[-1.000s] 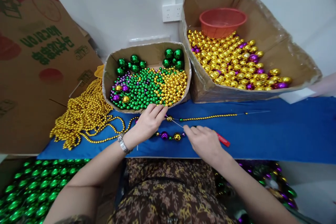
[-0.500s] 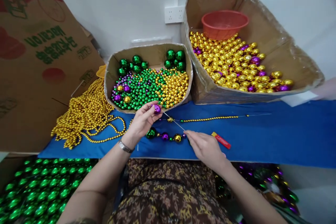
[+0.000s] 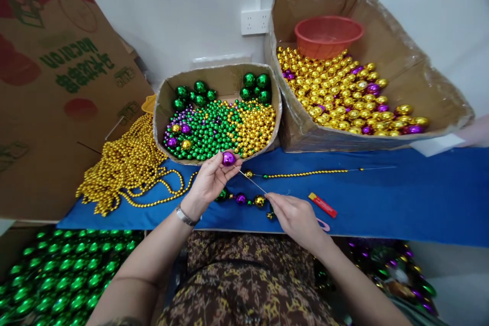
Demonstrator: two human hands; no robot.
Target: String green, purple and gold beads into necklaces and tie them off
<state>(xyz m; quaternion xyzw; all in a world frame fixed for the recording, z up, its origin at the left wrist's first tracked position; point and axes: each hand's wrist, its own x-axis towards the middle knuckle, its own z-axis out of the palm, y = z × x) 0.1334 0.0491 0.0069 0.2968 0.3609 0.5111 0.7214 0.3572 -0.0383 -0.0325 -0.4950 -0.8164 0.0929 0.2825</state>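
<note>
On the blue-covered table (image 3: 401, 193) stand a large carton (image 3: 305, 138) of gold and purple balls and, beside it, a smaller carton (image 3: 219, 75) of green, gold and purple beads. Just in front of the smaller carton, the left hand (image 3: 212, 177) pinches a purple ball (image 3: 228, 158) between thumb and fingers, while the right hand (image 3: 297, 218) grips a thin needle (image 3: 252, 181) slanting up toward it; whether the tip touches the ball, I cannot tell.

A glossy, round purple bead (image 3: 228, 158) is held up; a thin pale strand (image 3: 252, 180) slants taut beside it
</note>
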